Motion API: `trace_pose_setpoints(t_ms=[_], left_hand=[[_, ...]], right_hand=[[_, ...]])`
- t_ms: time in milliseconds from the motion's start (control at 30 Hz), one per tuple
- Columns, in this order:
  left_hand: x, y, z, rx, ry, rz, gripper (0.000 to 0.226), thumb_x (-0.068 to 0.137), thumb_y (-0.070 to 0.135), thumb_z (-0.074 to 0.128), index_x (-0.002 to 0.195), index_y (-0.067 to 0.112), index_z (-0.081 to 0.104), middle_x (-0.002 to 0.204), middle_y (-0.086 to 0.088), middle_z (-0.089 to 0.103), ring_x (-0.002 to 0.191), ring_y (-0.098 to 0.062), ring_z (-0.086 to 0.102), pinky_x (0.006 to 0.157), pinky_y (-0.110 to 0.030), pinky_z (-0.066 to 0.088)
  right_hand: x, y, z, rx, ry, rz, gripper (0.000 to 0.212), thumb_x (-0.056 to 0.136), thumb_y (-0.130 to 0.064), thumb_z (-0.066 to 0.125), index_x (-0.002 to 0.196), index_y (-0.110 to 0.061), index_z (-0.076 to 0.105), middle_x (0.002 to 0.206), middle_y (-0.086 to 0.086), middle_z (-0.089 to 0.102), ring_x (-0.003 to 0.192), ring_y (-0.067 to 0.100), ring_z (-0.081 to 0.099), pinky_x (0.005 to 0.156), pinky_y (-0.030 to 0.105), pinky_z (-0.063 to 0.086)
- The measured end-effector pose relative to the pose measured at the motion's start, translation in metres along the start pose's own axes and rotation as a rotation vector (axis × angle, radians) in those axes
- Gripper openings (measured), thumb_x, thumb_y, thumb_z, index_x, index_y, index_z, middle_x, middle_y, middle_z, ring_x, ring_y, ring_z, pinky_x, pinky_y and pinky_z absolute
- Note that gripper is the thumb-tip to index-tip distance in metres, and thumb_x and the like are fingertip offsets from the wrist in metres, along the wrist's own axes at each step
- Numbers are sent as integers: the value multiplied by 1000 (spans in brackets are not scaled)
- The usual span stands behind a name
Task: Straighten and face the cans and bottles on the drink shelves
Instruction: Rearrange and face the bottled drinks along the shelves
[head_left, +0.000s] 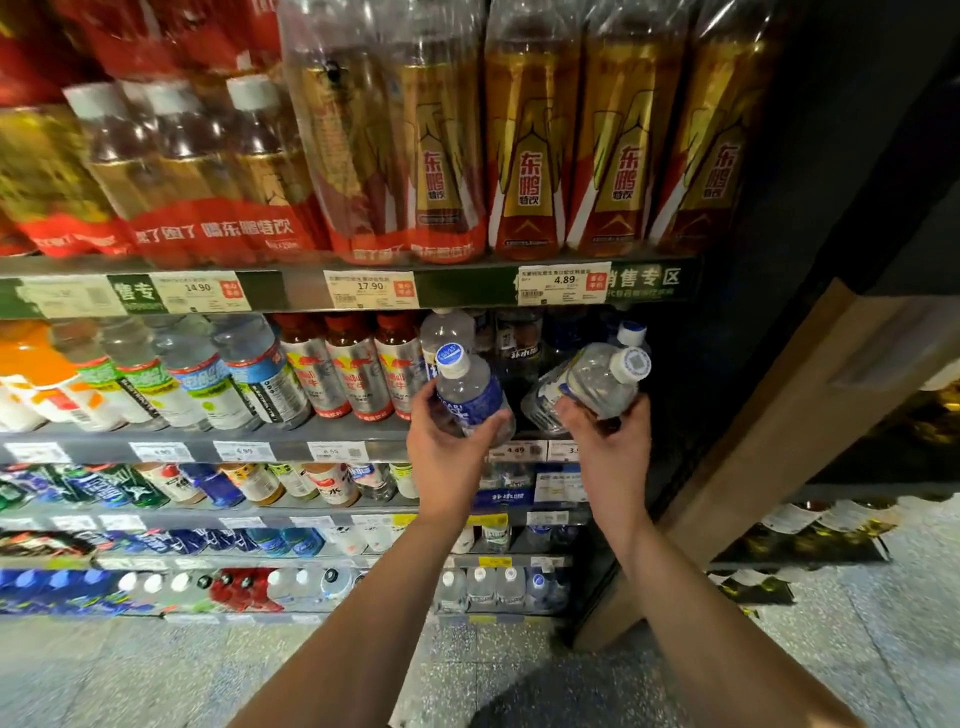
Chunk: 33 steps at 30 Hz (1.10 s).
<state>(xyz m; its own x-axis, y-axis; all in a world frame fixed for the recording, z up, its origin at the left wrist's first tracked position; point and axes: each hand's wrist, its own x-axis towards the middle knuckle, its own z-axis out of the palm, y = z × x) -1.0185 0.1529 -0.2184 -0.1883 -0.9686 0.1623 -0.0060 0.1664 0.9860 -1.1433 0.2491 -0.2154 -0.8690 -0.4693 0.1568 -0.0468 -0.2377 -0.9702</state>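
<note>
My left hand (445, 447) grips a clear bottle with a dark blue label and white cap (470, 389), held just in front of the second shelf (311, 441). My right hand (608, 441) holds another clear bottle (602, 379), tilted to the right with its white cap pointing up and right. Both bottles are off the shelf edge. Behind them, more bottles of the same kind (449, 330) stand in the dark right end of that shelf.
Red Bull bottles (358, 374) and water bottles (249, 374) line the same shelf to the left. Large gold energy-drink bottles (530, 156) fill the shelf above. Lower shelves hold several small bottles. A wooden post (779, 441) stands right of the unit.
</note>
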Motion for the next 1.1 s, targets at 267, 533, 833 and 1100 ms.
trace_pose_setpoints(t_ms=[267,533,833,1100], left_hand=[[9,-1,-40,37,48,-37,83,56,46,92,127,33,52,113,22,67,101,5,66,84,-14,54],[19,-5,-62,99,-9,-72,76,58,43,92,117,51,46,100,42,60,94,24,57,69,3,44],[14,-3,-61,55,-200,-32,76,59,45,93,114,63,44,109,40,61,101,14,62,83,-6,51],[-8,1,-29,-31,-384,3,81,61,37,94,129,45,50,135,8,60,125,-11,58,106,-43,49]], right_hand=[[36,16,41,-130,-146,71,54,78,-20,84,125,-18,58,109,-14,71,97,-5,67,80,12,52],[45,23,60,-405,-244,42,47,82,-41,78,123,-21,64,119,-2,63,109,13,60,98,36,49],[17,18,61,-311,-34,104,56,86,-24,77,135,-12,54,124,0,62,115,10,56,95,22,43],[-6,15,8,-447,279,-12,26,94,-17,66,117,-7,61,110,8,67,101,20,64,88,27,52]])
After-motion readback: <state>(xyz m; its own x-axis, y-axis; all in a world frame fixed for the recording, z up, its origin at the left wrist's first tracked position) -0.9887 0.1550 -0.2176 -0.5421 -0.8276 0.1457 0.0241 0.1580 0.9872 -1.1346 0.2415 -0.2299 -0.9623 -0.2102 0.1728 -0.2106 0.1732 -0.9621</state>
